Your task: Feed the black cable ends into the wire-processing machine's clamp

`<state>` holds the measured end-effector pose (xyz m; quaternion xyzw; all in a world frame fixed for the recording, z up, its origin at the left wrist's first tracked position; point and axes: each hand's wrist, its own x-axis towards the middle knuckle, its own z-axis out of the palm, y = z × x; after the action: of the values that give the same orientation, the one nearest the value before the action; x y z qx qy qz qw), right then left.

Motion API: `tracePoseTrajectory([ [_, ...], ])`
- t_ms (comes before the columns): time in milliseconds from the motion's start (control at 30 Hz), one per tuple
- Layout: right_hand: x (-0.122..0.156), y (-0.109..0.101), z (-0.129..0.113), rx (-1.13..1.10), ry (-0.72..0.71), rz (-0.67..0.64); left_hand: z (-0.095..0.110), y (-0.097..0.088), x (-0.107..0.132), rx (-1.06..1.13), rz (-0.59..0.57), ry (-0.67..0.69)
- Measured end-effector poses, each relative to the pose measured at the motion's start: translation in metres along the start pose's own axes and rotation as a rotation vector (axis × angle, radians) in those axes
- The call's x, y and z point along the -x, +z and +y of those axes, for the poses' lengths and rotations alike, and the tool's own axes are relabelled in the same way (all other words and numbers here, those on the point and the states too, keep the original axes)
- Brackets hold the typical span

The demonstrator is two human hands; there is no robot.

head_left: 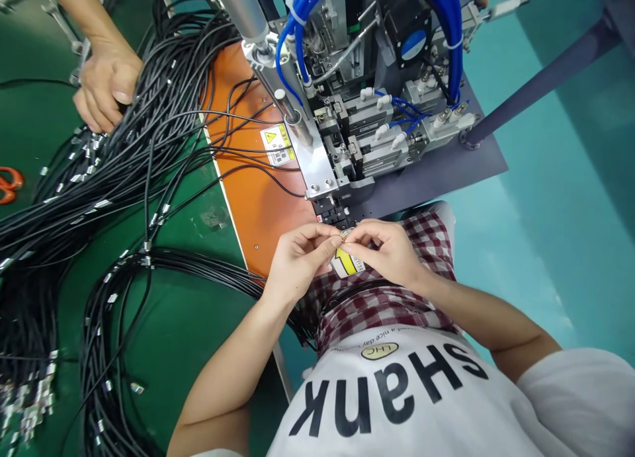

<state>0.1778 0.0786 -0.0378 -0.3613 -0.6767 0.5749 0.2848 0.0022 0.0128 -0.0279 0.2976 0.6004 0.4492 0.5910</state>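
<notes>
Pinching wire ends (pixel 344 235): left fingers (pixel 327 247), right fingers (pixel 366 230); black cables (pixel 163 100) heaped on green table (pixel 176 338).

I'm in a factory workshop: a metal machine (pixel 370 116) with blue air hoses (pixel 452 47), a warning label (pixel 278 146) and black cables (pixel 163 113) heaped over the green bench (pixel 188 311) show it

Person wears a white T-shirt (pixel 421 414). Right sleeve (pixel 575 401) short and loose; left sleeve (pixel 215 453) shows only as an edge. Large black lettering (pixel 389 392) across the front reads "SHank", upside down from this view. Nearer the waist: a yellow oval (pixel 380 351) outlined in black, marked "LHC", and small dark print (pixel 374 340), partly legible: "a nice day". Legwear (pixel 426 252): dark red and white check.
</notes>
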Motion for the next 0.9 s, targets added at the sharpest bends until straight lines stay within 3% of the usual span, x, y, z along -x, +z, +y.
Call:
tracePoseTrajectory([
  [333, 0.0, 0.004, 0.0, 0.007, 0.013, 0.001, 0.001, 0.007, 0.006, 0.029, 0.036, 0.041],
  [567, 0.002, 0.005, 0.002, -0.007, 0.018, -0.009, -0.004, 0.016, 0.006, 0.133, 0.118, 0.19],
  [900, 0.002, 0.007, 0.003, -0.035, 0.043, 0.007, -0.004, 0.007, 0.007, 0.01, 0.058, 0.05],
])
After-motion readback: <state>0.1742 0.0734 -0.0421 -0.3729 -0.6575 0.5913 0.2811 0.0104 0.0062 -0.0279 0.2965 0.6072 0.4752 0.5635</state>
